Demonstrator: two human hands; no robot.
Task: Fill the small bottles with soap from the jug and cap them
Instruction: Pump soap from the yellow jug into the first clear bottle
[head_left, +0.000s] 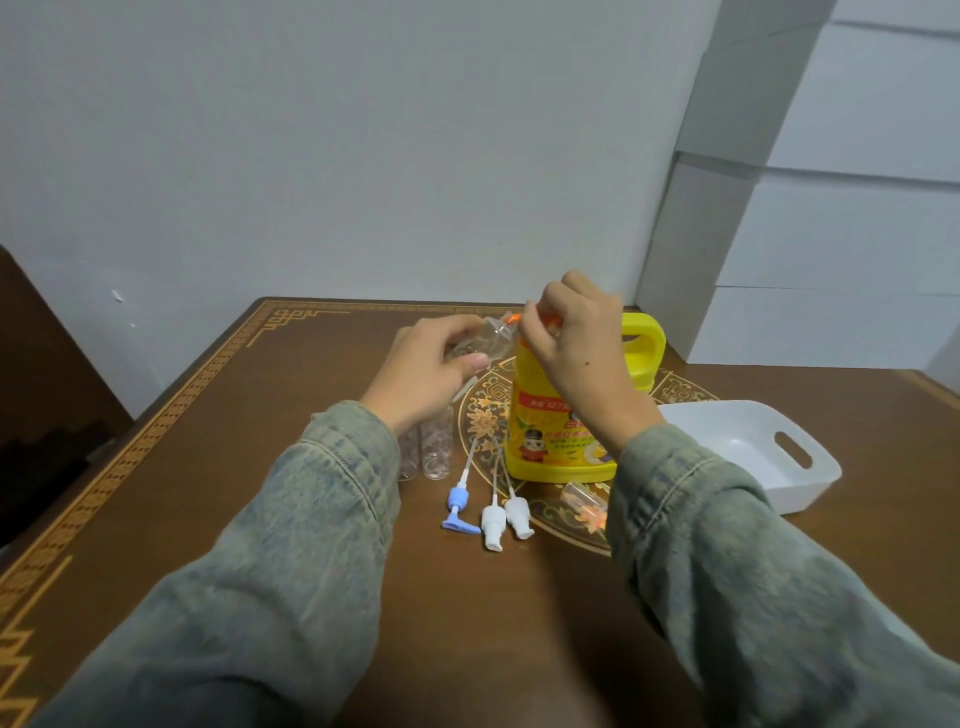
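small clear bottle (480, 343), tipped on its side and held above the table (218, 467) near the middle of the far edge, neck pointing right. gripped round the body by the left hand (431, 366), fingers curled over it. at the neck, an orange cap (514, 318), pinched by the right hand (574, 338), thumb and fingers closed on it; whether threaded on or only touching the neck, cannot tell. hands close together, both in faded denim sleeves (727, 545).

directly below the right hand, the yellow jug (563, 415), upright on the round gold inlay at the table's centre, handle toward the far right corner, printed label facing the near edge.

left of the jug, under the left wrist, two clear empty bottles (435, 441), upright and just beside each other. nearer the front edge, three pump tops (491, 512) lying flat side by side with dip tubes pointing away: one blue, two white. right of these, partly behind the right sleeve, a clear bottle with orange contents (584, 501) lying on its side.

toward the right edge, a white plastic tray (789, 452) with a handle cut-out. beyond the far right corner, stacked white boxes (831, 208) against the wall.
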